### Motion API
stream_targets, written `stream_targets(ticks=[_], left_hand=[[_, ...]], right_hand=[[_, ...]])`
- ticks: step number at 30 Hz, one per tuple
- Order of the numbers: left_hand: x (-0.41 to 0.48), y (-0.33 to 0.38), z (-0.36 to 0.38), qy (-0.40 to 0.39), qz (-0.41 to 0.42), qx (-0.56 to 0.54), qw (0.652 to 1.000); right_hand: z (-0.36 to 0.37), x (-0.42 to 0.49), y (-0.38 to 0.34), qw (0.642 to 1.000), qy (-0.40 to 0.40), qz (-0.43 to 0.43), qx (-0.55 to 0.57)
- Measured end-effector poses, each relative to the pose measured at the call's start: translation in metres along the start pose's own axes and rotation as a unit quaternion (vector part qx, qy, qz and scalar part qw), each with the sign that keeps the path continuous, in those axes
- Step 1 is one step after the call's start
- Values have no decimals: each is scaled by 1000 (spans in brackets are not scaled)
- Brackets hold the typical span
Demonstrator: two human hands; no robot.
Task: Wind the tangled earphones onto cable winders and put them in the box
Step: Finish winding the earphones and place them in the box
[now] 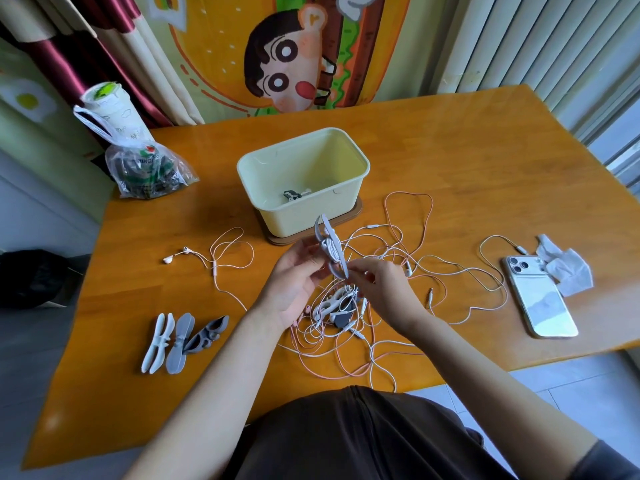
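Winder [330, 245], grey, is held up over the table [450, 150], just in front of the box [304, 181]. It stands nearly upright, with a few turns of white cord round its middle. My view is from the head camera, looking down.

The left hand [294, 282] is palm up, its fingers curled round the winder's near side, gripping it. The right hand [381, 285] pinches at the winder's lower tip. I cannot tell if cord or only plastic sits between those fingertips.

The earphone tangle [391, 327], white and pink cords, lies spread on the table under and to the right of both hands. One loop reaches up beside the box. A pair of earbuds [176, 256] lies out to the left and a jack plug [431, 292] to the right. More winders [337, 303] are buried in the tangle below the hands.

The box is cream and open, and it sits on a brown base [346, 223]. One wound winder [294, 195] lies on its floor. Three spare winders [183, 337] lie side by side at near left, well apart from the tangle.

A phone [540, 299] lies face down at far right with a cord leading to its top end. A crumpled tissue [564, 268] touches it. A plastic bag [145, 168] sits at the far left corner.
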State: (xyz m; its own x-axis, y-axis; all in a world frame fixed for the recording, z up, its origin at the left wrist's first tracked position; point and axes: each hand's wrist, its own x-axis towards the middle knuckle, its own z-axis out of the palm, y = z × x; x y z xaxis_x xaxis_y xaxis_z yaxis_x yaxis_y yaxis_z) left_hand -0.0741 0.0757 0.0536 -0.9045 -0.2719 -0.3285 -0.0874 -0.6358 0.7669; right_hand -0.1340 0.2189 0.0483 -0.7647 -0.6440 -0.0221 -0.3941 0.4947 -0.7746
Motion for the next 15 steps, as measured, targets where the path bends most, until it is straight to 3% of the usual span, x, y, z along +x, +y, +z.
stream_targets(ticks=[5,15], left_hand=[[4,-5,2,49,14,-10,999],[8,-12,0,143,54,87,984]], right_hand=[[6,-2,1,1000,-21,4,9],[9,-8,2,997,-39,-18,-64]])
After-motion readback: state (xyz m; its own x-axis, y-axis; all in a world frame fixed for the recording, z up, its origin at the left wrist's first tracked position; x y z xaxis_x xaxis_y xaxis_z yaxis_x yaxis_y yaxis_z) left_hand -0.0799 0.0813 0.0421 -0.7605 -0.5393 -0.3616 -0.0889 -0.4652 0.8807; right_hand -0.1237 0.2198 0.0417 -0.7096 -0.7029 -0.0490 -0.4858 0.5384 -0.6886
